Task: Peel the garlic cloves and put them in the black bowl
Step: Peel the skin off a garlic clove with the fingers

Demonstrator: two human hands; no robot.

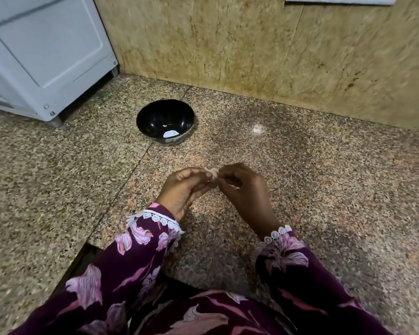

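Two hands meet over the near middle of the speckled stone counter (324, 189): I see the left hand (183, 189) and the right hand (246, 189) both pinching one small pale garlic clove (213, 177) between curled fingertips — whether its skin is on I can't tell, the view is soft there. The black bowl (153, 114) sits well apart on the far left, near the white appliance (46, 52), with a small pale piece — likely a peeled clove — inside.
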